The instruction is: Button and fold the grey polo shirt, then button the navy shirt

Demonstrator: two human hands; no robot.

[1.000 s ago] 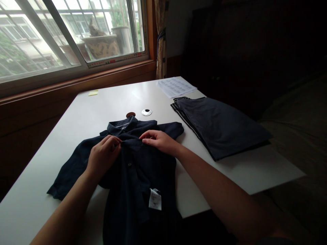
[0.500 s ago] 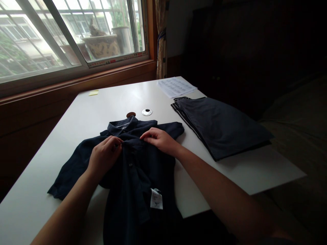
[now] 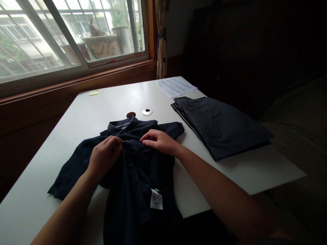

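A dark navy shirt lies front up across the white table, its collar toward the far side and its lower part hanging over the near edge. My left hand pinches the front placket below the collar. My right hand grips the fabric of the other front panel, thumb and forefinger closed on it, a little to the right. Between the hands the cloth is drawn taut. A small button shows lower on the placket. A white care label sticks out from the inside of the shirt.
Folded dark trousers lie on the right of the white table. Printed sheets rest at the back. A silver cable-hole ring, a brown disc and a yellow note are beyond the shirt. A window stands behind.
My right hand has shifted very slightly, its fingers settling a bit lower on the shirt's fabric. My left hand keeps its place and the shirt lies almost the same.
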